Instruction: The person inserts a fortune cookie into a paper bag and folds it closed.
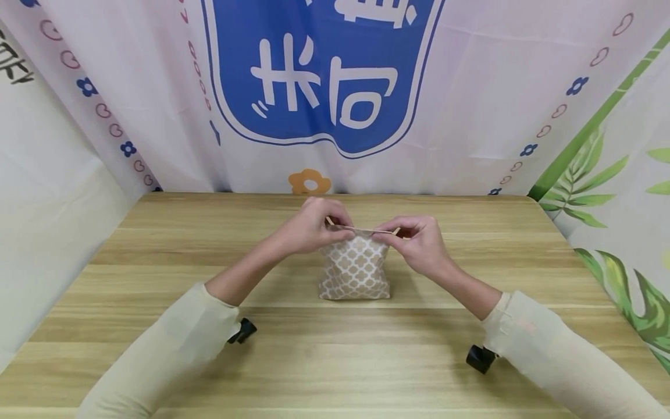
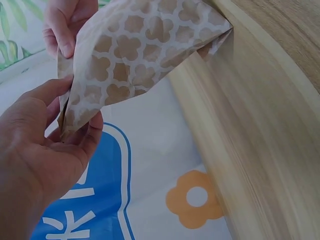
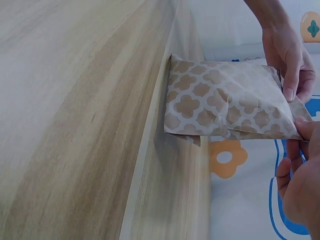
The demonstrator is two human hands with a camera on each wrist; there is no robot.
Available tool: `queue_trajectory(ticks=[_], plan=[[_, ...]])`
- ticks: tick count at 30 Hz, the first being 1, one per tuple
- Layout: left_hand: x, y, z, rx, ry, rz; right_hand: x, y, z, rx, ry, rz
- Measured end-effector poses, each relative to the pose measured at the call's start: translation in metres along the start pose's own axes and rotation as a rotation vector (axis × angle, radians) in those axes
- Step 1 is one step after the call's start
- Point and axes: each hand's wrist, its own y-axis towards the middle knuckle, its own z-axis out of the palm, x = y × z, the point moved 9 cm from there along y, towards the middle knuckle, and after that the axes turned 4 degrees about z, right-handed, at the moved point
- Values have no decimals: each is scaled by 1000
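A brown paper bag [image 1: 354,267] with a white quatrefoil pattern stands upright on the wooden table, its body bulging a little. My left hand [image 1: 320,224] pinches the left end of its top edge between thumb and fingers. At the opposite end, my right hand [image 1: 417,240] pinches the same edge. In the left wrist view, the paper bag [image 2: 130,50] shows its rim pressed nearly flat by the left hand [image 2: 47,135]. The right wrist view has the bag's base [image 3: 170,95] against the tabletop, with the right hand [image 3: 305,170] at a top corner. What the bag contains is hidden.
The wooden table [image 1: 335,361] spreads around the bag on every side. Behind its far edge hangs a white curtain [image 1: 471,116] with a blue sign print. Black wrist-camera parts [image 1: 480,358] stick out below both sleeves, near the tabletop.
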Motion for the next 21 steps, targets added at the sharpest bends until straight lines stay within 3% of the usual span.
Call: queue_trajectory(ticks=[12, 21], plan=[[5, -5, -3, 12, -39, -20, -2, -1, -2, 11, 28, 6], [2, -8, -8, -46, 6, 33, -3, -1, -2, 12, 47, 6]])
